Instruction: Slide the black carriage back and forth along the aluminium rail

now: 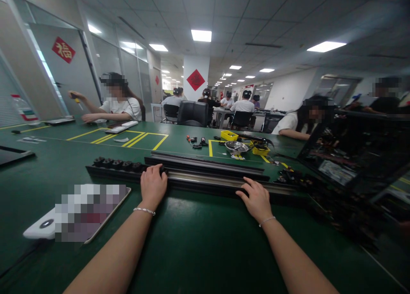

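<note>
A long black rail (205, 181) with a silvery inner channel lies across the green table in front of me. Several small black parts (117, 163) sit in a row along its left end. My left hand (153, 183) is closed over the rail beside that row, fingers curled round another small black part (163, 171), mostly hidden. Farther right, my right hand (256, 198) rests at the rail's near edge, fingers apart, holding nothing. Just behind lies a second black rail (205, 162), roughly parallel.
A white device and a phone (109, 217) lie at the left. Beyond the rails are a metal bowl (236, 147), a yellow bin (229, 135) and loose black parts (200, 143). A dark pile of parts (339, 208) is at the right. Co-workers sit across the table.
</note>
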`<act>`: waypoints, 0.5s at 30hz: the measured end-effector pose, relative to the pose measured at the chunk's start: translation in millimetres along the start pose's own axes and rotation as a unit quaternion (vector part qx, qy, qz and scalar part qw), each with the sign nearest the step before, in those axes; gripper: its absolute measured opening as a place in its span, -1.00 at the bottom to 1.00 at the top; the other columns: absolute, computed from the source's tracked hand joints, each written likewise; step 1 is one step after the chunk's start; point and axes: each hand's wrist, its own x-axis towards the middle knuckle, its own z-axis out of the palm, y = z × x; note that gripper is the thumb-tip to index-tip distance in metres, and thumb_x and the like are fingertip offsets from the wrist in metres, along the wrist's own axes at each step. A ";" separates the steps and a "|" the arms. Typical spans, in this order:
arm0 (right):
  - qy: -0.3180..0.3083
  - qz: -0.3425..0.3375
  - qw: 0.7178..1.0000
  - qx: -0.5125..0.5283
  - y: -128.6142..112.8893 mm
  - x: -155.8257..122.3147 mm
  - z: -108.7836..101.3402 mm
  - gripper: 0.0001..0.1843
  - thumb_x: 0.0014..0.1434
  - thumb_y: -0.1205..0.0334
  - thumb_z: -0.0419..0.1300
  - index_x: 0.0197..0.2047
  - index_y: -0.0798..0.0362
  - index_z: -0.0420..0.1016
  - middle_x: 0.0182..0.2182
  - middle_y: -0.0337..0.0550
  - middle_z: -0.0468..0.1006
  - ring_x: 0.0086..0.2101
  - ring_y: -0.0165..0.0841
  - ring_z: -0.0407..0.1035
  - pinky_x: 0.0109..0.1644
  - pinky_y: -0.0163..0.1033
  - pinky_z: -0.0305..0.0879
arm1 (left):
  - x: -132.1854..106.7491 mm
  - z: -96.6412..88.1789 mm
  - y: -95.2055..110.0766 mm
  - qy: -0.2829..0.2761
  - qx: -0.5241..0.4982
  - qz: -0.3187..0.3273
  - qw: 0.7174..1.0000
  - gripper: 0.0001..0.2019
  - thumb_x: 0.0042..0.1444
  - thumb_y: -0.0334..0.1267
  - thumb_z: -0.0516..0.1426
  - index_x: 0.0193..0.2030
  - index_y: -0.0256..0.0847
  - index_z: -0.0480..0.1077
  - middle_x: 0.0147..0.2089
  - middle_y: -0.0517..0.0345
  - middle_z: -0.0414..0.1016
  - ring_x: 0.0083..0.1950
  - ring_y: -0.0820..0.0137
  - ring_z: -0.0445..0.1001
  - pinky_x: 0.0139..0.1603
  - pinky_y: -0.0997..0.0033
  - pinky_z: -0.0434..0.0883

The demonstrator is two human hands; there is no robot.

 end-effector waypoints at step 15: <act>0.019 0.003 1.000 0.003 1.3 1.7 5.4 -0.71 0.13 -0.04 0.06 -0.31 -0.04 0.48 0.05 -0.11 0.40 0.02 -0.16 0.22 0.03 0.00 0.11 | -1.5 -0.8 8.0 -0.011 -0.020 0.038 0.999 -0.67 0.10 -0.27 -0.04 -0.02 -0.25 0.37 -0.07 -0.06 0.44 -0.03 0.21 0.40 0.05 0.21 0.29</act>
